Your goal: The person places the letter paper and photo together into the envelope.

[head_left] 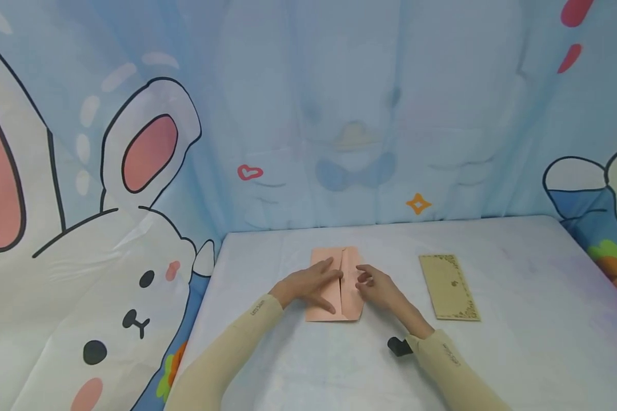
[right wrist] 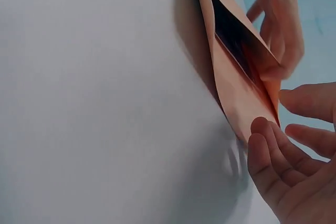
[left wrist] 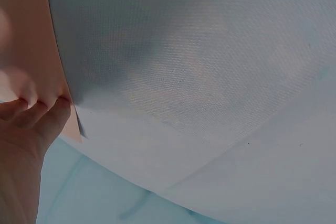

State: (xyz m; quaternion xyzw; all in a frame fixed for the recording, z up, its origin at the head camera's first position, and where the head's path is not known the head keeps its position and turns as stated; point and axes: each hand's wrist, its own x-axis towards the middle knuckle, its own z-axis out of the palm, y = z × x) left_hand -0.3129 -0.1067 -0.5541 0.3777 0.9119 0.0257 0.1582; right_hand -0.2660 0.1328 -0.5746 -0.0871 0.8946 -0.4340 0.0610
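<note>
A pink paper envelope (head_left: 324, 297) lies on the table, its side flaps meeting along a middle seam. My left hand (head_left: 311, 283) rests on its left half with the fingers spread. At its right edge is my right hand (head_left: 377, 288), fingers loosely bent. The right wrist view shows the envelope (right wrist: 233, 77) gaping along the seam, with a dark inside, and the fingertips of my right hand (right wrist: 294, 156) close to its edge. In the left wrist view my left hand (left wrist: 31, 140) has its fingertips on the envelope (left wrist: 31, 40).
To the right lies a yellow-tan envelope or card (head_left: 447, 285) with an ornate border. A small black object (head_left: 400, 346) shows beside my right cuff. The table (head_left: 535, 297) has a pale cloth, and a blue cartoon curtain (head_left: 298, 85) hangs behind it.
</note>
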